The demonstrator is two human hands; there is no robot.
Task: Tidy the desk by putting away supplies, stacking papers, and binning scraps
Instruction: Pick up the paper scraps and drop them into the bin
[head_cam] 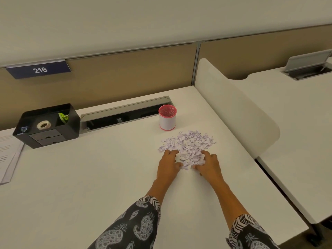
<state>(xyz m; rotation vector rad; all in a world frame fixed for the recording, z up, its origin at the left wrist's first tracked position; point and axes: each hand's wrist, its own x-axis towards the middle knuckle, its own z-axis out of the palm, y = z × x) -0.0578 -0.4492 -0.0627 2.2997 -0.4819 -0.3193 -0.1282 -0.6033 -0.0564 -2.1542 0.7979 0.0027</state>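
A heap of small white paper scraps [188, 143] lies on the white desk [89, 177], right of centre. My left hand [168, 163] rests on the heap's near left edge with its fingers curled into the scraps. My right hand [209, 164] sits at the near right edge, fingers bent around a bunch of scraps between the two hands. Just behind the heap stands a small bin [167, 117], white with a pink rim, upright and open at the top. A black desk organiser [47, 125] at the back left holds a roll of tape [43, 125] and a green item [63, 118].
Stacked printed papers [8, 153] lie at the far left edge of the desk. An open cable tray [124, 114] runs along the back between organiser and bin. A white side divider [233, 105] borders the desk on the right, with another desk beyond it.
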